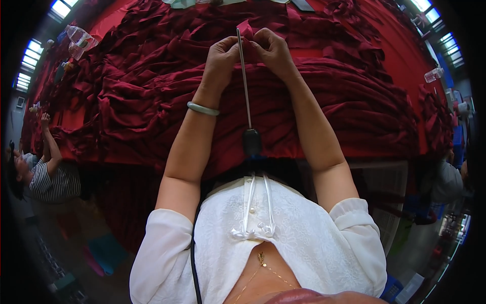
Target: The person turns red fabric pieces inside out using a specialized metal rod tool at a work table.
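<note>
A small piece of dark red fabric (pixel 245 29) is pinched between my two hands at the tip of a thin metal rod (pixel 245 78). My left hand (pixel 223 57) is closed just left of the rod, its fingertips close against it. On the other side, the thumb and forefinger of my right hand (pixel 272 50) are closed on the fabric. The rod rises from a black holder (pixel 251 143) at the table's near edge. Both hands are above a heap of long dark red fabric (pixel 152 91). My exact fingertip contact is partly hidden by the rod.
Bright red cloth (pixel 400 61) covers the table beneath the heap. Clear plastic bottles stand or lie at the far left (pixel 81 41) and right (pixel 433 75). A person in a striped top (pixel 53 180) works at the left; another person (pixel 445 182) is at the right.
</note>
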Action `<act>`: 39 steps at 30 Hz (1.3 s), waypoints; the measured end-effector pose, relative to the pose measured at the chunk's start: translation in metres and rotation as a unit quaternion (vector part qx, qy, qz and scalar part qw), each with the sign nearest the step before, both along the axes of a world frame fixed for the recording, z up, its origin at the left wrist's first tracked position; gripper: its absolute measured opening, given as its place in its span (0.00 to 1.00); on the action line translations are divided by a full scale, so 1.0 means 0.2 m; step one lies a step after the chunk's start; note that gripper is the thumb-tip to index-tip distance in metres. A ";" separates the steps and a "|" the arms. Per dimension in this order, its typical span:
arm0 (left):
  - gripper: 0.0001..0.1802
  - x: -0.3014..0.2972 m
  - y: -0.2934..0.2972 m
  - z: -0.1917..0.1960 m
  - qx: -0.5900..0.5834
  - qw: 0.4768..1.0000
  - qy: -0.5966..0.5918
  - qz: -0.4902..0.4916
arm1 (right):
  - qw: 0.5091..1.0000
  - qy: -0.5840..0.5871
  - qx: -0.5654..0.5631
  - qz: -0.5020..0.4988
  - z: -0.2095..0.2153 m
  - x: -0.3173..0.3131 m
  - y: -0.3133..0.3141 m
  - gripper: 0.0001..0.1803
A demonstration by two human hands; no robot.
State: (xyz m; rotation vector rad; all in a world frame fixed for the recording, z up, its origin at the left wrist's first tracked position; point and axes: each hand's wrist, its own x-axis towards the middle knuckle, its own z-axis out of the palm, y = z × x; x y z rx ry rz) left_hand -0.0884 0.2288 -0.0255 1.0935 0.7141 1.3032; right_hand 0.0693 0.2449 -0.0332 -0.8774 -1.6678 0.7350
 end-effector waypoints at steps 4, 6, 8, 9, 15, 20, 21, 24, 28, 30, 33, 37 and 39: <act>0.07 -0.02 0.01 -0.03 0.032 0.999 0.035 0.012 | 0.990 -0.123 0.038 -0.052 0.03 -0.02 -0.03 0.07; 0.07 -0.01 0.03 -0.03 0.053 0.996 0.064 0.038 | 0.972 -0.186 0.095 -0.107 0.06 -0.04 -0.02 0.07; 0.06 0.00 0.06 -0.01 0.120 0.961 0.207 0.136 | 0.943 -0.247 0.153 -0.160 0.09 -0.07 0.00 0.07; 0.06 0.00 0.07 0.01 0.121 0.961 0.206 0.137 | 0.929 -0.249 0.196 -0.192 0.11 -0.09 0.02 0.08; 0.05 -0.04 0.13 0.14 0.261 0.881 0.272 0.287 | 0.935 -0.178 0.240 -0.189 0.23 -0.16 0.08 0.08; 0.04 -0.02 0.04 0.13 0.341 0.843 0.274 0.313 | 0.945 -0.074 0.275 -0.160 0.18 -0.18 0.00 0.04; 0.03 -0.01 0.01 0.12 0.348 0.841 0.263 0.321 | 0.945 -0.075 0.275 -0.160 0.17 -0.18 -0.04 0.04; 0.03 -0.02 -0.05 0.09 0.347 0.845 0.248 0.322 | 0.946 -0.064 0.278 -0.153 0.14 -0.19 -0.15 0.03; 0.05 -0.02 -0.09 0.09 0.119 0.973 0.089 0.175 | 0.969 -0.058 0.211 -0.112 0.14 -0.16 -0.17 0.04; 0.06 -0.08 -0.02 0.10 0.008 0.997 0.013 0.076 | 0.975 -0.060 0.196 -0.087 0.15 -0.16 -0.18 0.04; 0.08 -0.04 -0.03 0.15 -0.093 0.990 -0.093 -0.044 | 0.995 -0.022 0.097 0.022 0.21 -0.07 -0.14 0.07; 0.12 0.01 -0.08 0.14 -0.008 0.998 -0.044 0.042 | 0.994 -0.109 -0.019 0.013 0.28 -0.02 -0.02 0.24; 0.12 -0.02 -0.09 0.10 0.023 0.998 -0.031 0.057 | 0.973 -0.216 0.012 -0.078 0.28 -0.16 -0.01 0.27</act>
